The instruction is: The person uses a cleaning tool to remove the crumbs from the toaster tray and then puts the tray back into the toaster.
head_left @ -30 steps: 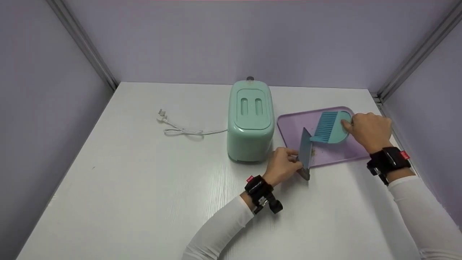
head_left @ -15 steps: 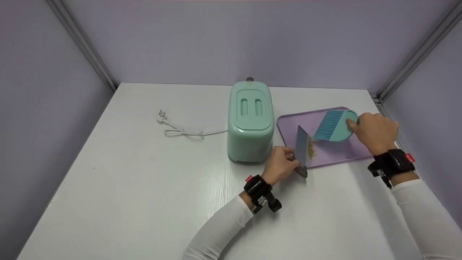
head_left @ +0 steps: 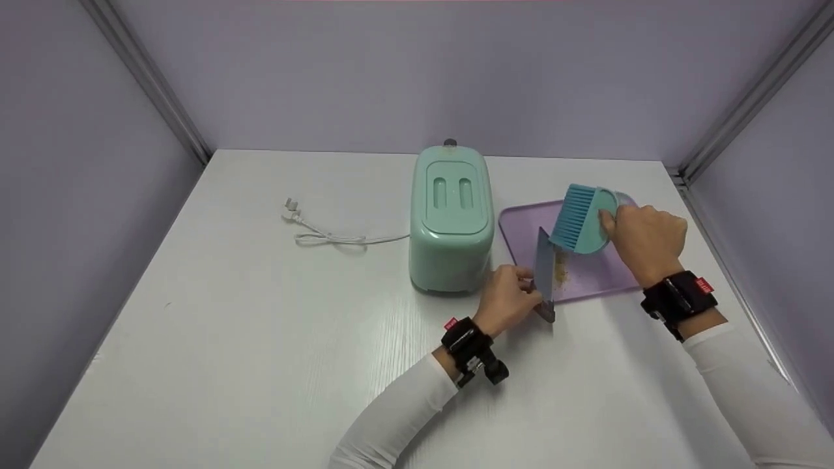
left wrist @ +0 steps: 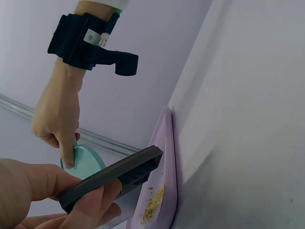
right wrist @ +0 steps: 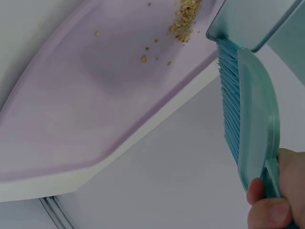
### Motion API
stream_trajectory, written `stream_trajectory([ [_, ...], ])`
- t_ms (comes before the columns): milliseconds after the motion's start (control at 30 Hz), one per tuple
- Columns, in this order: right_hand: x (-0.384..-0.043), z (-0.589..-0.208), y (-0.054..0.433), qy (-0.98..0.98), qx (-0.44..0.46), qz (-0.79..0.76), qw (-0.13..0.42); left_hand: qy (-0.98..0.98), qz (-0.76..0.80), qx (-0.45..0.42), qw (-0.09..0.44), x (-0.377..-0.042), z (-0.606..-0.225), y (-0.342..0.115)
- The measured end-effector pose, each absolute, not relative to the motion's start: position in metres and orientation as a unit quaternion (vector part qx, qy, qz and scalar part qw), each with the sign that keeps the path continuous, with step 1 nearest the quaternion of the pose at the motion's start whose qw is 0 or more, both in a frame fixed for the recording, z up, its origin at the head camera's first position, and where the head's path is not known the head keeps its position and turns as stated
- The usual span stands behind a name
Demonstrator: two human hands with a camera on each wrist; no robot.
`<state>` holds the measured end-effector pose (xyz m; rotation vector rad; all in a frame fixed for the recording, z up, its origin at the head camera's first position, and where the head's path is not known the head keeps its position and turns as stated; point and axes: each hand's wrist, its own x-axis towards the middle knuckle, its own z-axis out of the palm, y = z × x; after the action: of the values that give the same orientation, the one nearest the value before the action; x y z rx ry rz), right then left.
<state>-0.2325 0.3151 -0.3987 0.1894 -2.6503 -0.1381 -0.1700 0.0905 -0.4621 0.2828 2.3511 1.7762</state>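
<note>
At frame right, the left hand (head_left: pixel 507 299) pinches a plate (head_left: pixel 544 268), the right hand (head_left: pixel 648 241) grips a brush (head_left: pixel 593 229); seemingly sweeping crumbs (right wrist: pixel 185 21) trayward, calling for steady strokes.

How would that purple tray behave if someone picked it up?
The purple tray looks fairly stiff, given its straight, moulded-looking rim. It's probably light for its size, being so shallow. Tilting might spill the crumbs, which lie loose on it.
</note>
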Motion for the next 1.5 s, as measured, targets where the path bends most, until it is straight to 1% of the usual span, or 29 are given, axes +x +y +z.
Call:
stream_trajectory([
  [133,-0.231,-0.405,0.314,-0.963,0.094,-0.061,0.244,0.799,0.588,0.097,0.083,-0.17,-0.461,0.091],
  [233,-0.23,-0.406,0.315,-0.964,0.1,-0.065,0.239,0.802,0.585,0.093,0.076,-0.17,-0.46,0.09],
  [433,-0.228,-0.403,0.321,-0.968,0.096,-0.064,0.221,0.794,0.596,0.08,0.084,-0.171,-0.462,0.089],
  [600,-0.226,-0.399,0.325,-0.97,0.088,-0.061,0.22,0.795,0.594,0.082,0.091,-0.17,-0.462,0.089],
  [867,-0.221,-0.385,0.337,-0.976,0.064,-0.038,0.207,0.792,0.598,0.087,0.088,-0.171,-0.462,0.088],
  [933,-0.217,-0.379,0.339,-0.981,0.059,-0.015,0.182,0.791,0.6,0.087,0.086,-0.171,-0.463,0.088],
  [1100,-0.206,-0.368,0.338,-0.996,0.051,0.039,0.063,0.798,0.592,0.092,0.074,-0.172,-0.463,0.086],
  [1200,-0.202,-0.367,0.335,-0.997,0.057,0.052,0.012,0.805,0.582,0.095,0.064,-0.171,-0.462,0.086],
  [1333,-0.202,-0.371,0.332,-0.996,0.068,0.055,-0.033,0.803,0.585,0.098,0.067,-0.171,-0.461,0.087],
  [1500,-0.206,-0.377,0.333,-0.992,0.087,0.057,-0.07,0.802,0.585,0.096,0.072,-0.17,-0.46,0.088],
])
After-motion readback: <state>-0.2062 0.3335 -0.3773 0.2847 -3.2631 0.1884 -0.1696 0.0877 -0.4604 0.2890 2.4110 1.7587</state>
